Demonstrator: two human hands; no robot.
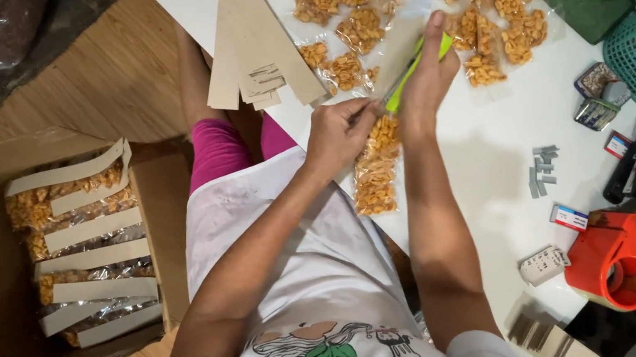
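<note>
Here the snack bag hangs pinched under both hands' fingers.

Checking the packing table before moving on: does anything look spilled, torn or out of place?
No spill or tear shows. Only loose grey staple strips lie scattered on the white table beside the black stapler. The clear snack bag between the hands looks intact.

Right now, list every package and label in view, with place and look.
Snack bag: clear, orange pieces, under both hands.
Loose snack bags: clear, table's far side.
Packed bags: white card tops, cardboard box, left.
Card headers: tan strips, white label.
Small box: white, red-blue, near orange dispenser.
</note>
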